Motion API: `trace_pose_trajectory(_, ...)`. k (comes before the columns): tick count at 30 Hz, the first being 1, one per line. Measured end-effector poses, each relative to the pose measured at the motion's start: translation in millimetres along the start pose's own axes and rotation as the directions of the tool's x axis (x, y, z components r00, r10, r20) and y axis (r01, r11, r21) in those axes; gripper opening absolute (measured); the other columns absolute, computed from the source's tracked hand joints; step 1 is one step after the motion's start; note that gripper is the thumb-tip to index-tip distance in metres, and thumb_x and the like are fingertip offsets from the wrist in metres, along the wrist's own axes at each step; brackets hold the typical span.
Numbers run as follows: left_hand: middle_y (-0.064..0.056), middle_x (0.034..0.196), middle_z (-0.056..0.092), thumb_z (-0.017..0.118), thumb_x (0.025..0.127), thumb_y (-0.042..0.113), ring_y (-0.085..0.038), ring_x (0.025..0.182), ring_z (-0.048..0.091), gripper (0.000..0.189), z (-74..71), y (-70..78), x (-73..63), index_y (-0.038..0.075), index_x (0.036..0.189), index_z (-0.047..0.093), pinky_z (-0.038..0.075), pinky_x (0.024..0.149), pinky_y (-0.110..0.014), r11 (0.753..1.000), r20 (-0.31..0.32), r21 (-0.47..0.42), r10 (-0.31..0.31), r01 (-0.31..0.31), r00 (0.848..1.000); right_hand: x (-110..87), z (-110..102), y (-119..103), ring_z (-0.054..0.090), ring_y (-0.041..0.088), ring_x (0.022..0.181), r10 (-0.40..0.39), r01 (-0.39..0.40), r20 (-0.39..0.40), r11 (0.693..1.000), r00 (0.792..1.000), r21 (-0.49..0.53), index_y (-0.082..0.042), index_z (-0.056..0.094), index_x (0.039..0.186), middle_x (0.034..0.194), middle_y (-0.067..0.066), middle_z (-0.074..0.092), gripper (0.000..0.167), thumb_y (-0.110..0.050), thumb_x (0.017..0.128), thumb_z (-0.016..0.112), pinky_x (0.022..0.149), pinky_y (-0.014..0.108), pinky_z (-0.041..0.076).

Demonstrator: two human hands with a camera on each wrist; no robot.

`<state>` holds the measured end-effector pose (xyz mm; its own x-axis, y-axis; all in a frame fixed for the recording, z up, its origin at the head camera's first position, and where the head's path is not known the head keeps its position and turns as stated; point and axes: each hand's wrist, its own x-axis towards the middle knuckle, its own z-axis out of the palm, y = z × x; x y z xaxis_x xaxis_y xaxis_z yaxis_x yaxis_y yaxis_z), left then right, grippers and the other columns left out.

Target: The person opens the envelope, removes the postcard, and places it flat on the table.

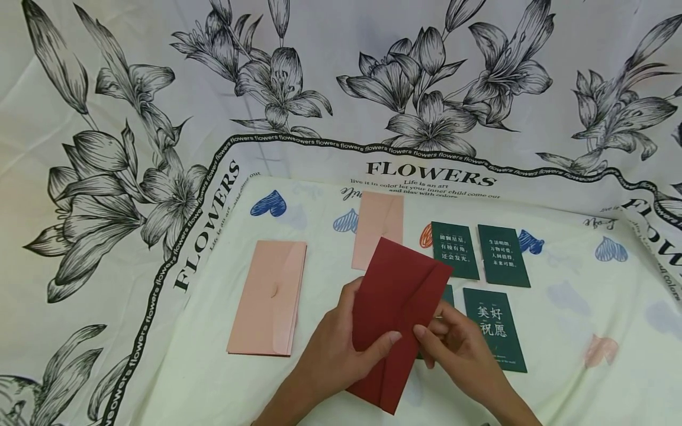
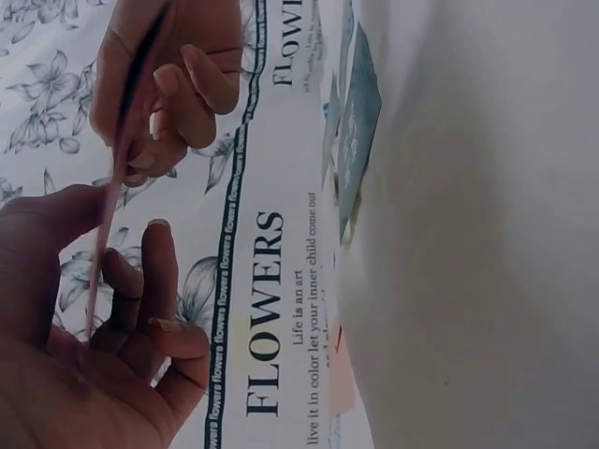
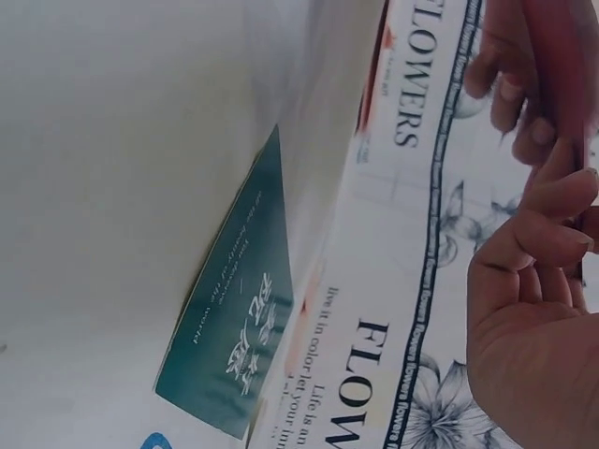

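A dark red envelope (image 1: 396, 290) is held up at a tilt over the cloth, its long flap edge facing up. My left hand (image 1: 333, 349) grips it from the left, thumb across the front and fingers behind. On the right side, my right hand (image 1: 463, 343) pinches the envelope's edge near the flap, with thumb in front. Seen edge-on in the left wrist view, the envelope is a thin strip between the left thumb and fingers. A green card (image 3: 234, 309) with white writing lies below the right hand in the right wrist view.
Stacked pink envelopes (image 1: 261, 296) lie at the left. Another pink envelope (image 1: 379, 216) lies behind the red one, partly covered. Several green cards (image 1: 503, 254) lie at the right, one mostly hidden by the hands. Beneath is a pale cloth (image 1: 565, 331) with heart prints and a flowered border.
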<state>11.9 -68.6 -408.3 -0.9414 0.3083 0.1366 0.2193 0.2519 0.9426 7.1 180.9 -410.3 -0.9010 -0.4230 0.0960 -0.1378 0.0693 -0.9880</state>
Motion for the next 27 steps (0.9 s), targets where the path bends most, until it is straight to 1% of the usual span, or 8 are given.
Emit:
trace_pose_trajectory(3,0.013,0.131,0.065,0.076,0.097,0.047,-0.007,0.110,0.069,0.077,-0.2,-1.0,0.8,0.033,0.157,0.029,0.061,0.085,-0.031,1.000,-0.013,-0.025,-0.011,0.011,1.000,1.3,0.8,-0.3,0.063,0.023,0.058,-0.005,0.005,0.003,1.000,1.000,-0.022,-0.003,0.054,0.143,0.104,0.013,0.078,0.036,0.003,0.107,0.055,0.054,0.036,0.056)
trace_pose_trajectory(6,0.014,0.131,0.064,0.078,0.096,0.044,-0.008,0.111,0.069,0.076,-0.4,-2.0,1.2,0.036,0.155,0.030,0.061,0.086,-0.032,0.998,-0.018,-0.060,-0.014,0.013,1.000,2.9,1.7,-1.3,0.063,0.023,0.058,-0.007,0.008,0.011,0.999,1.000,-0.038,-0.004,0.054,0.142,0.103,0.012,0.078,0.035,0.003,0.107,0.055,0.054,0.037,0.055)
trace_pose_trajectory(9,0.011,0.132,0.064,0.077,0.098,0.043,-0.010,0.111,0.069,0.075,-0.9,-3.3,1.3,0.037,0.155,0.030,0.061,0.084,-0.032,0.997,-0.015,-0.083,-0.008,0.007,1.000,4.2,3.0,-2.1,0.062,0.023,0.058,-0.005,0.006,0.020,0.999,1.000,-0.046,-0.006,0.056,0.138,0.101,0.011,0.078,0.032,0.003,0.107,0.056,0.054,0.037,0.055)
trace_pose_trajectory(13,0.009,0.133,0.064,0.077,0.098,0.041,-0.012,0.112,0.069,0.074,-2.1,-4.2,1.0,0.038,0.155,0.030,0.061,0.084,-0.032,0.994,-0.006,-0.107,-0.018,0.018,1.000,5.6,4.7,-2.2,0.063,0.023,0.059,-0.002,0.003,0.020,0.998,1.000,-0.056,-0.008,0.057,0.137,0.104,0.009,0.078,0.032,0.003,0.107,0.057,0.055,0.035,0.056)
trace_pose_trajectory(16,0.010,0.133,0.064,0.078,0.097,0.039,-0.012,0.113,0.069,0.074,-3.9,-4.5,0.4,0.039,0.154,0.030,0.061,0.085,-0.033,0.991,-0.004,-0.128,-0.038,0.037,0.999,7.2,6.6,-2.3,0.064,0.023,0.059,-0.006,0.007,0.020,0.998,1.000,-0.058,-0.009,0.056,0.138,0.107,0.009,0.078,0.034,0.003,0.106,0.058,0.056,0.035,0.056)
trace_pose_trajectory(20,0.009,0.133,0.065,0.077,0.099,0.031,-0.015,0.114,0.069,0.072,-7.4,-4.6,-0.5,0.038,0.153,0.031,0.062,0.086,-0.034,0.984,-0.012,-0.173,-0.049,0.046,0.999,10.6,9.9,-3.1,0.064,0.022,0.059,-0.024,0.026,0.023,0.998,0.999,-0.059,-0.007,0.056,0.140,0.108,0.010,0.078,0.035,0.002,0.106,0.058,0.055,0.035,0.057)
trace_pose_trajectory(23,0.009,0.132,0.065,0.076,0.099,0.025,-0.017,0.113,0.070,0.069,-9.2,-4.5,-1.2,0.036,0.152,0.033,0.062,0.084,-0.035,0.977,-0.020,-0.205,-0.062,0.057,0.998,12.8,11.8,-3.5,0.064,0.021,0.058,-0.026,0.027,0.022,0.998,0.999,-0.062,-0.006,0.056,0.141,0.106,0.010,0.078,0.035,0.001,0.107,0.058,0.054,0.035,0.057)
trace_pose_trajectory(27,0.009,0.128,0.068,0.077,0.098,0.024,-0.017,0.109,0.072,0.068,-11.3,-5.4,-1.9,0.035,0.151,0.036,0.063,0.081,-0.035,0.977,-0.035,-0.203,-0.078,0.070,0.996,15.2,14.1,-3.9,0.063,0.021,0.057,-0.006,0.008,0.039,0.999,0.999,-0.052,-0.009,0.055,0.143,0.099,0.008,0.077,0.037,-0.002,0.107,0.059,0.055,0.035,0.057)
